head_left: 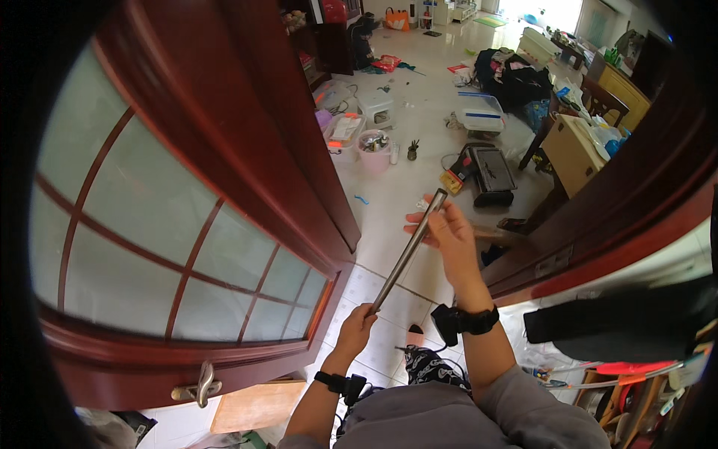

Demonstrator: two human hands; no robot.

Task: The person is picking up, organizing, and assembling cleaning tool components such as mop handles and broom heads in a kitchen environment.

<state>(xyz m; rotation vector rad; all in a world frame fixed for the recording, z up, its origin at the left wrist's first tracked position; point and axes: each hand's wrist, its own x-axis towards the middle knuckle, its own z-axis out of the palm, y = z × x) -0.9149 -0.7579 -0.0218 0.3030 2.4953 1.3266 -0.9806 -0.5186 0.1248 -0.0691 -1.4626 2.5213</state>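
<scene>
The left hand (357, 323) is closed in a fist around the lower end of a long metal rod (408, 251), which slants up and away from it toward the right hand (446, 233). The right hand pinches the rod just below its upper end, fingers curled about it and thumb against the shaft, so the rod spans the gap between the two hands above the tiled floor (389, 202). Each wrist wears a black strap with a small black device.

To the left of both hands stands an open dark red wooden door (247, 150) with frosted glass panes, and a metal lever handle (198, 388) sits on it low down, left of the left hand. To the right of the right hand runs the matching red door frame (598, 232). Beyond the right hand, farther out on the floor, lie a black case (490, 176), a pink bucket (374, 150) and a clear plastic bin (481, 112), well apart from the rod.
</scene>
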